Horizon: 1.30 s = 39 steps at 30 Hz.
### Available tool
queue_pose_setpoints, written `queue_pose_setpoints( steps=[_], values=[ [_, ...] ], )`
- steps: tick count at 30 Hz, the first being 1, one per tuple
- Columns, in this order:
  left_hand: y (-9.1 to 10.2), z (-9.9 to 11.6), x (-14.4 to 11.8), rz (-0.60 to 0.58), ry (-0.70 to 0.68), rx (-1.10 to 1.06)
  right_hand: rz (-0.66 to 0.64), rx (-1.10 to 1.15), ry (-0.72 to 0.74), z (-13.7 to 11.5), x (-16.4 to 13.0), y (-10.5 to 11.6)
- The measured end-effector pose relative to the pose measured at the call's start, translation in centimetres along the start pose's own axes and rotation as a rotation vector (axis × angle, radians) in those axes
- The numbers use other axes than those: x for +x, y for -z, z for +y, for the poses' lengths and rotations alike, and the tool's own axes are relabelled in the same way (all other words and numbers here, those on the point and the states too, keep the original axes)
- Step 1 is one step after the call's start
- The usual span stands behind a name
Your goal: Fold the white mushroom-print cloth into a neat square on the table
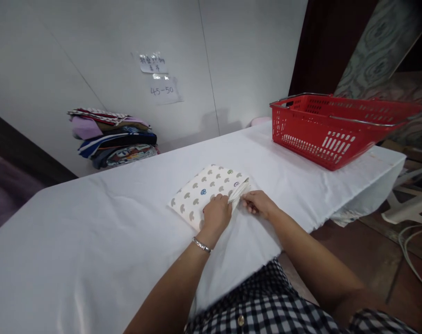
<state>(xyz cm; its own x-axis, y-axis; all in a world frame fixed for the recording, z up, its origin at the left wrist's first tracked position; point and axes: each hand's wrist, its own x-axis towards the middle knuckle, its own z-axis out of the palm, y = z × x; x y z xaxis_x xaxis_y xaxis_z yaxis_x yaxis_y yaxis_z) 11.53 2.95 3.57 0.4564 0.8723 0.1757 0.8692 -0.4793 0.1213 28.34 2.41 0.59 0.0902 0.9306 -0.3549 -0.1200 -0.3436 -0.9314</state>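
hands pinch folded patterned cloth on white table: left hand pressing, right hand gripping its edge.

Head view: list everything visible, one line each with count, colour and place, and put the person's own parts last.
folded cloth: one, cream with grey and blue mushroom-like prints, middle of the table, under both hands
table: one, covered in white cloth, fills the foreground
basket: one, red plastic with metal handles, far right end of the table
stack of folded clothes: one pile, purple, navy, striped and patterned, far left against the wall
paper notes: two, white with handwriting, taped to the wall
chair: one, white plastic, partly seen at the right edge on the floor
bracelet: one, silver, on the left wrist
left hand: pressed on the cloth's near edge
right hand: pinching the cloth's right corner
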Motion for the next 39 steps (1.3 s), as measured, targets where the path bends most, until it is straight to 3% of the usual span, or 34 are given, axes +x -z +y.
queue_pose_setpoints(
  steps=[4, 7, 16, 24, 30, 39],
  values=[
    [0.0, 0.0, 0.0, 0.021, -0.014, 0.000, -0.049, -0.128, -0.033, -0.1, -0.1, -0.4],
    [-0.1, 0.1, 0.0, 0.014, -0.010, -0.001, -0.082, -0.091, -0.053, -0.1, 0.2, -0.8],
    [-0.5, 0.1, -0.2, 0.066, -0.047, 0.011, -0.014, -0.023, 0.030, 0.6, 0.7, -1.2],
    [-0.3, 0.8, -0.4, 0.023, -0.071, 0.052, 0.002, 0.045, 0.063, 0.5, 0.2, -1.5],
    [-0.4, 0.4, -0.2, 0.031, -0.046, 0.040, -0.017, 0.122, -0.005, 0.4, 0.9, -0.8],
    [-0.7, 0.3, -0.2, 0.004, -0.066, 0.056, 0.086, 0.277, -0.099, -1.5, 3.1, 0.8]
  ],
)
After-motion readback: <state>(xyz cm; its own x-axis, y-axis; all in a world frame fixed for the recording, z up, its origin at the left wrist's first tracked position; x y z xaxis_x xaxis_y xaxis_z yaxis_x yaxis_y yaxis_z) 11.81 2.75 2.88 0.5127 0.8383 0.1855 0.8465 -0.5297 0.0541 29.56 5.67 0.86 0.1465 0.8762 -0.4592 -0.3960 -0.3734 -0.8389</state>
